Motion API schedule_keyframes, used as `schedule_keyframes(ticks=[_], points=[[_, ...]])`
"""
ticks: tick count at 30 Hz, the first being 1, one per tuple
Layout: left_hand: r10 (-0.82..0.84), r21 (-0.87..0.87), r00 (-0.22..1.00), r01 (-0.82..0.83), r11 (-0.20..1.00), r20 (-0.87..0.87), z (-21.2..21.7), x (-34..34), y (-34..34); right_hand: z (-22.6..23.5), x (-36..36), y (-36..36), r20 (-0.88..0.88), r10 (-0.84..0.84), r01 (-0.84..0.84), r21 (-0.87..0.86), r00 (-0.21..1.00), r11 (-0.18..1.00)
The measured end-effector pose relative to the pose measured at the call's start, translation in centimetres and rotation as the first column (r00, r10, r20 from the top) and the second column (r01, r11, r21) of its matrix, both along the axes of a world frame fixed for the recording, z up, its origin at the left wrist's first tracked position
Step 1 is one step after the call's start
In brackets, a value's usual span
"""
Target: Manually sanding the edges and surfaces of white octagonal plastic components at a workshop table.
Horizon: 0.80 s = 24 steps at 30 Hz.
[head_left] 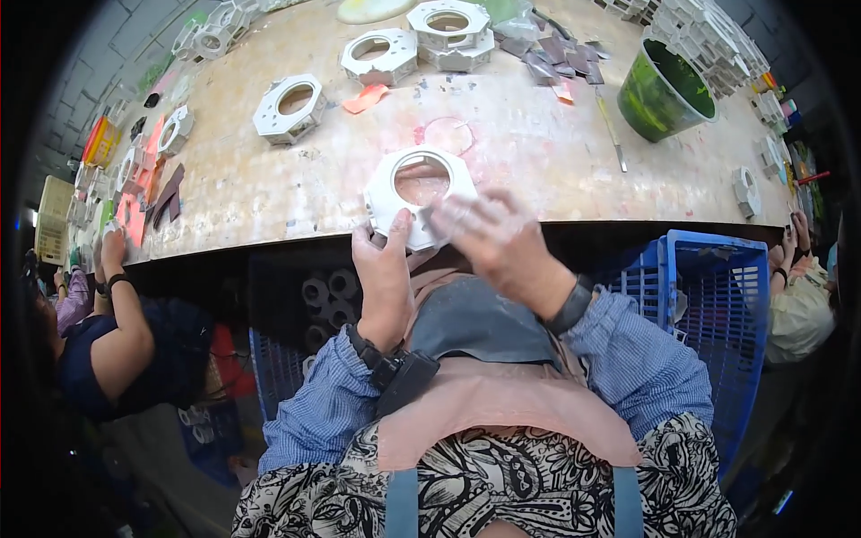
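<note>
At the table's near edge my left hand (pixel 384 278) grips a white octagonal frame (pixel 384 186) with a large round hole. Its thumb lies on the upper face, and the fingers curl under the near left side. My right hand (pixel 498 238) is smeared by motion over the frame's right side. Under its fingertips shows a small dark grey piece (pixel 432 218) that looks like sandpaper, pressed against the frame. Past the frame, a similar white frame (pixel 289 109) rests to the left, and another (pixel 378 56) stands beside a stack of frames (pixel 451 36).
A green-stained bucket (pixel 659 94) stands at the right, near a thin knife (pixel 613 134). Dark sandpaper pieces (pixel 556 58) lie at the back. A blue crate (pixel 717 296) is below the table at right. A co-worker's arm (pixel 126 332) shows at left, another person's sleeve (pixel 803 309) at right.
</note>
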<state>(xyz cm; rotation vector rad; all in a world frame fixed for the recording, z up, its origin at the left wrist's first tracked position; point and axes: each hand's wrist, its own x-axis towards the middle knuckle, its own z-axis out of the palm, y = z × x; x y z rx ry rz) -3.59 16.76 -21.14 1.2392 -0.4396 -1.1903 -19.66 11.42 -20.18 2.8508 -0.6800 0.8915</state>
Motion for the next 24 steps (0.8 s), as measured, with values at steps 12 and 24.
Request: schedule_keyframes(ticks=[12,24], points=[[0.004,-0.01,0.999,-0.004,1.0,-0.05,0.6,-0.2,-0.1,0.2,-0.1,-1.0,0.004,-0.197,0.196,0.049,0.98,0.979],[0.012,0.022,1.0,-0.012,1.0,-0.006,-0.2,0.2,0.2,-0.2,0.7,2.2,-0.035,0.006,-0.008,-0.058,0.999,0.998]])
